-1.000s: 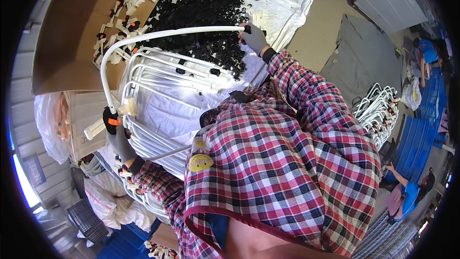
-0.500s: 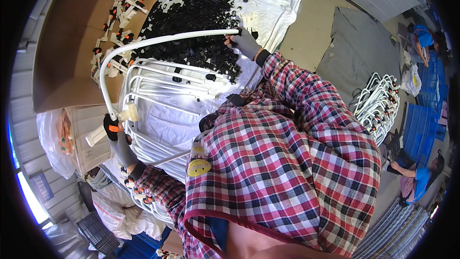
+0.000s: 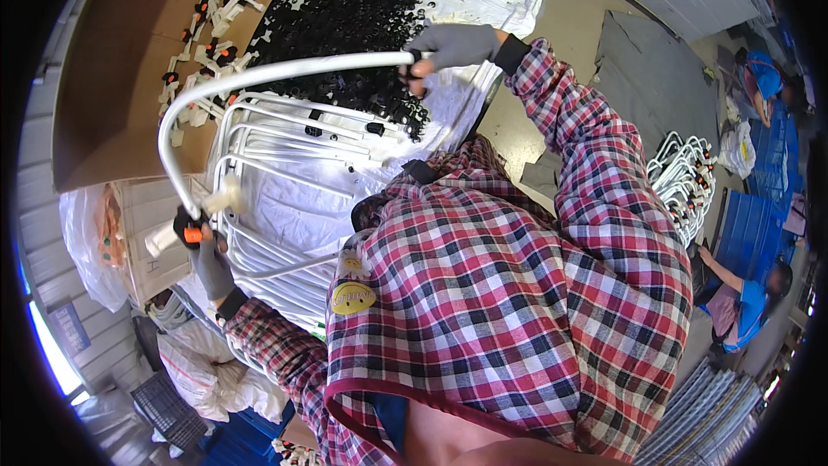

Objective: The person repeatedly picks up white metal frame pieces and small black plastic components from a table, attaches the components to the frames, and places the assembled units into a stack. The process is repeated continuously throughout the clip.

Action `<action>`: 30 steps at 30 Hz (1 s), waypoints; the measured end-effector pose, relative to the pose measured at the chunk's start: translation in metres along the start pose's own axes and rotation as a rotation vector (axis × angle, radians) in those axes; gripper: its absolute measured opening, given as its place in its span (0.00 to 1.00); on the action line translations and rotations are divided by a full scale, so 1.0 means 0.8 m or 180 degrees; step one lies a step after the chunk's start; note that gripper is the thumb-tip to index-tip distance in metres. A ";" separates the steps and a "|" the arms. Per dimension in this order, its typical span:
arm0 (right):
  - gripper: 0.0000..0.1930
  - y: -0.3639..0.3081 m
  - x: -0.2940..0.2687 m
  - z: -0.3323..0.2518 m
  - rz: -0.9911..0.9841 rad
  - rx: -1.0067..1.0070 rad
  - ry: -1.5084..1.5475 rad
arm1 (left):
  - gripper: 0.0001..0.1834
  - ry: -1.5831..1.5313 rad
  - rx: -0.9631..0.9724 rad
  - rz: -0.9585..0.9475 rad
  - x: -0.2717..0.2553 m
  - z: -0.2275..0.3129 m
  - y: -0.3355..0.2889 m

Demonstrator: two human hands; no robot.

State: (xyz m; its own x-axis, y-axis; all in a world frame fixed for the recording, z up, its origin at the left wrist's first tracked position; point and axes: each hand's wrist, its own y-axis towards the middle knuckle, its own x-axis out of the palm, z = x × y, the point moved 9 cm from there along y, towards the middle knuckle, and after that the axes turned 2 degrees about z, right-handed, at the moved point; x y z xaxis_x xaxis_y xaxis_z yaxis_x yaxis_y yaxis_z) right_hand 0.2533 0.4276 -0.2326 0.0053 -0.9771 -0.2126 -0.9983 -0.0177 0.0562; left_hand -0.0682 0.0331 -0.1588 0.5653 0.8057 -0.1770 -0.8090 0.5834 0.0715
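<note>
A bent white tube (image 3: 250, 78) arches in the air between my two gloved hands. My left hand (image 3: 210, 266) is closed around its lower left end, where a black clamp with an orange part (image 3: 191, 233) and a cream plastic fitting (image 3: 226, 197) sit. At the tube's other end, the fingers of my right hand (image 3: 455, 45) are closed on a small black plastic piece (image 3: 412, 58) at the tip. Below the arch lie several similar white tubes (image 3: 289, 142), stacked on a white sheet. A pile of loose black plastic pieces (image 3: 354, 17) lies behind the raised tube.
At the left, a cardboard box (image 3: 112, 60) holds cream fittings (image 3: 211, 52) with black and orange parts. Finished-looking white tube frames (image 3: 681, 181) are heaped on the floor at right. Two people in blue (image 3: 750, 311) are beyond them, near blue crates (image 3: 746, 237).
The tube has shifted left and slightly down with my left hand. My right hand has turned, its wrist now farther right and higher, with its fingers at the tube's tip.
</note>
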 end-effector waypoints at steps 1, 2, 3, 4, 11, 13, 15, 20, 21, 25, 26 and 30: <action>0.26 0.014 -0.008 -0.024 0.0328 0.0124 -0.1092 | 0.24 0.0093 0.0020 -0.0181 0.039 0.029 0.000; 0.26 0.031 -0.013 -0.049 0.0649 0.0237 -0.2170 | 0.26 0.0201 0.0033 -0.0353 0.079 0.059 -0.003; 0.25 0.049 -0.015 -0.081 0.1147 0.0062 -0.2381 | 0.27 0.0321 0.0049 -0.0516 0.109 0.080 -0.003; 0.25 0.067 -0.019 -0.116 0.1642 -0.0128 -0.2570 | 0.28 0.0450 0.0062 -0.0666 0.135 0.101 -0.004; 0.09 0.120 0.109 -0.288 0.0644 -0.1872 -0.4395 | 0.48 0.0573 -0.0437 -0.2335 0.233 0.117 -0.010; 0.09 0.092 0.107 -0.308 0.1085 -0.2047 -0.4419 | 0.52 0.0066 -0.0058 -0.2822 0.240 0.113 -0.006; 0.08 0.101 0.092 -0.275 0.1523 -0.2110 -0.4115 | 0.53 -0.0088 0.0233 -0.2940 0.263 0.113 -0.006; 0.19 0.088 0.055 -0.207 0.1998 -0.1905 -0.4474 | 0.42 0.0012 0.0243 -0.2658 0.329 0.125 -0.006; 0.23 0.059 0.053 -0.204 0.2521 -0.2359 -0.4077 | 0.40 0.0254 0.0138 -0.2562 0.324 0.114 -0.001; 0.13 -0.018 0.059 -0.104 0.3539 -0.1781 -0.2407 | 0.39 0.0837 0.1245 -0.2060 0.314 0.152 -0.009; 0.10 -0.022 0.064 -0.038 0.3415 -0.1208 -0.1694 | 0.39 0.1443 0.2065 -0.1874 0.309 0.166 -0.017; 0.10 -0.015 0.110 0.228 0.1242 0.1448 -0.2227 | 0.48 0.0385 0.0486 -0.2093 0.290 0.123 0.000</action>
State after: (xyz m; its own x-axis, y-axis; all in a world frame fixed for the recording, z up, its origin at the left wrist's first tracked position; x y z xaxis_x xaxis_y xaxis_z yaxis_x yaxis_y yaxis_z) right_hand 0.2551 0.3805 -0.4302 -0.2255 -0.5428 -0.8091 -0.8495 0.5161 -0.1095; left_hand 0.0788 0.2299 -0.1033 0.9022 0.2672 -0.3386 -0.2671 0.9625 0.0477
